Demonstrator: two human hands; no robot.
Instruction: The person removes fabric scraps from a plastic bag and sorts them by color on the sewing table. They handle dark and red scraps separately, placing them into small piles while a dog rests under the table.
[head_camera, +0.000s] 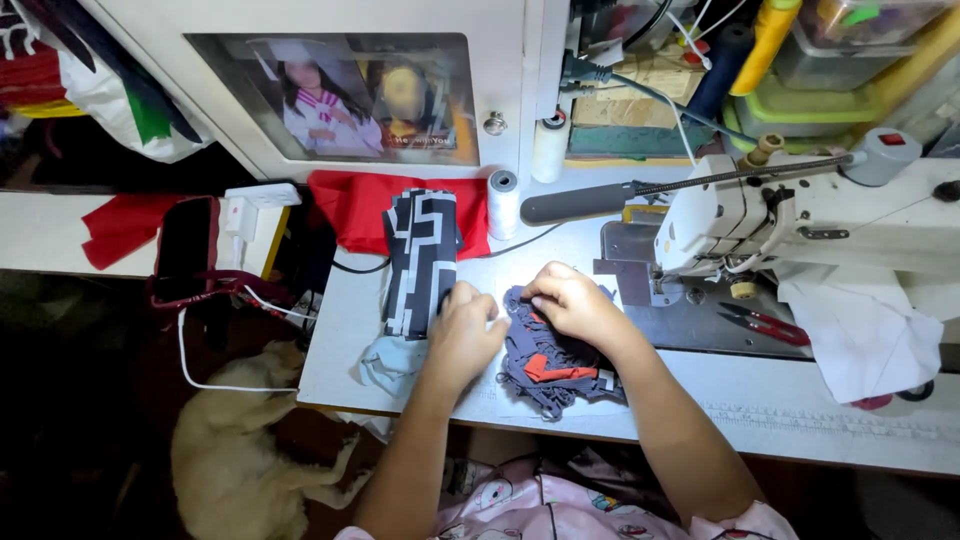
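Head view, apparently steeply downward, near

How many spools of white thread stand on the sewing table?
2. One white spool stands beside the red cloth, behind the left hand. Another white spool stands further back by the cabinet door. Clutter could hide more.

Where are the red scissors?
In the head view, the red scissors lie on the right side of the table, on the sewing machine bed, beside a white cloth.

White tabletop (800, 420) sitting under bright lamp light, white cabinet door (330, 90) standing behind it, dark floor (70, 440) lying in shadow, tan dog (235, 450) sleeping below the left edge
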